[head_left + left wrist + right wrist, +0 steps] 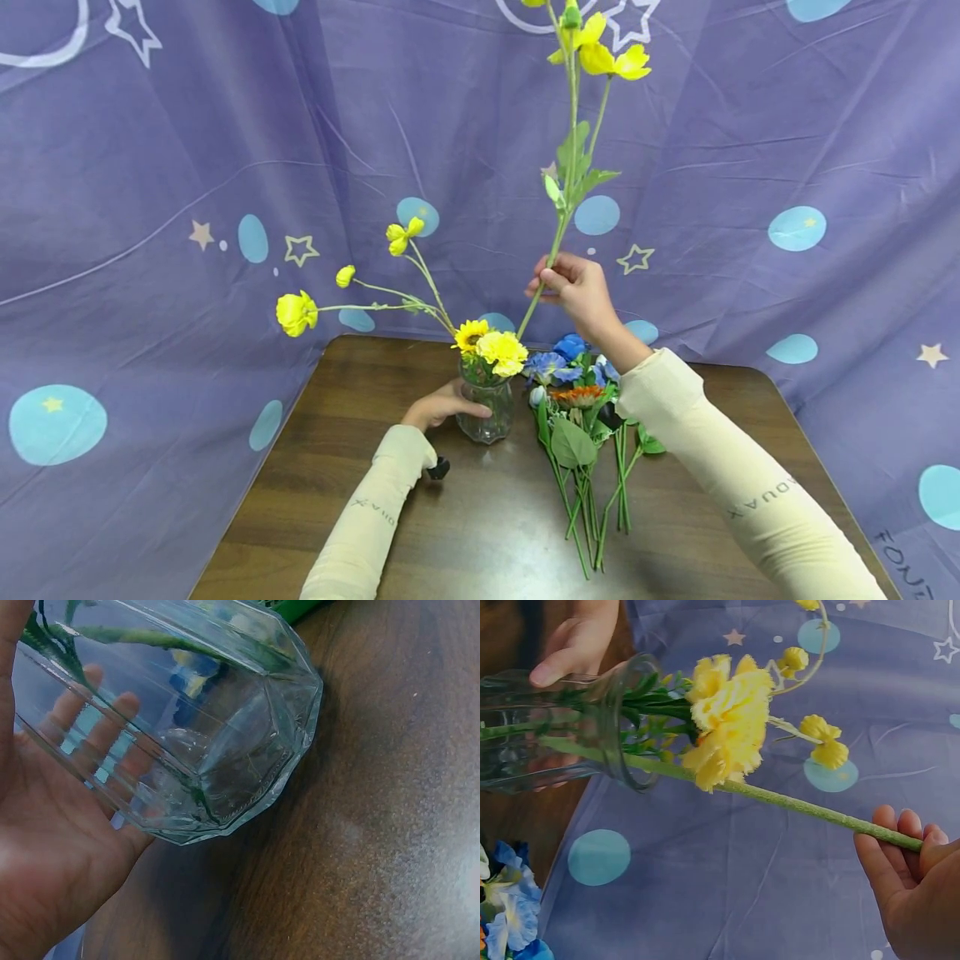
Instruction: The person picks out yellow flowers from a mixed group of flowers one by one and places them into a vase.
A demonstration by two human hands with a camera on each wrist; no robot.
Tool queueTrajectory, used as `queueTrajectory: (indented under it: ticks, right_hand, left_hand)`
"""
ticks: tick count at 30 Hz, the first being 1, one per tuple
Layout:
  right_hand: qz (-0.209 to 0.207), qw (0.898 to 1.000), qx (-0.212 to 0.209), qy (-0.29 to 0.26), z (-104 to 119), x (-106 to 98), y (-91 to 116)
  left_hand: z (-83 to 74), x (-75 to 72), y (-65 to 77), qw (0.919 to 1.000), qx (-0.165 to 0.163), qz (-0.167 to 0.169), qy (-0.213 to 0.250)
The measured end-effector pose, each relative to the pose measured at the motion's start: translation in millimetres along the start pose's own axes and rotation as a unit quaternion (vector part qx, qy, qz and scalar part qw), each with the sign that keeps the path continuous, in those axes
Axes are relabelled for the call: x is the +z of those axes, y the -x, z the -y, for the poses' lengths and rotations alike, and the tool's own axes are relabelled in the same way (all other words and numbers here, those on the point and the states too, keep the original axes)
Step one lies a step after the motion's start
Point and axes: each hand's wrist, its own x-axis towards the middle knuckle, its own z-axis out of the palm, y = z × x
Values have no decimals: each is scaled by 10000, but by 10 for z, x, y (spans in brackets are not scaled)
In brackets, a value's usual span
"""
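Observation:
My left hand (pixel 442 406) holds a clear glass vase (pixel 489 423), its thumb across the front and its fingers seen through the glass in the left wrist view. A sunflower (pixel 470 335), a yellow carnation (pixel 504 352) and a branching yellow flower spray (pixel 297 313) stand in the vase. My right hand (pixel 581 293) pinches the green stem (pixel 810 808) of another tall yellow spray (pixel 573 158) between thumb and fingers. In the right wrist view the lower end of this stem lies inside the vase mouth (pixel 639 724), beside the carnation.
To the right of the vase a pile of flowers lies on the wooden table (pixel 465 533), with blue blooms (pixel 551 367), an orange bloom (pixel 579 397) and green stems pointing toward the front. A purple patterned cloth (pixel 465 108) hangs behind the table.

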Motion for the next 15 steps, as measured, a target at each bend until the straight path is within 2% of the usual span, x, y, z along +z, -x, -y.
queueTrajectory:
  ticks: [15]
  right_hand:
    - [-30,9994,332,-47,-262,54,-10]
  left_hand:
    - [-3,-8,-16,10000,17,14,-53]
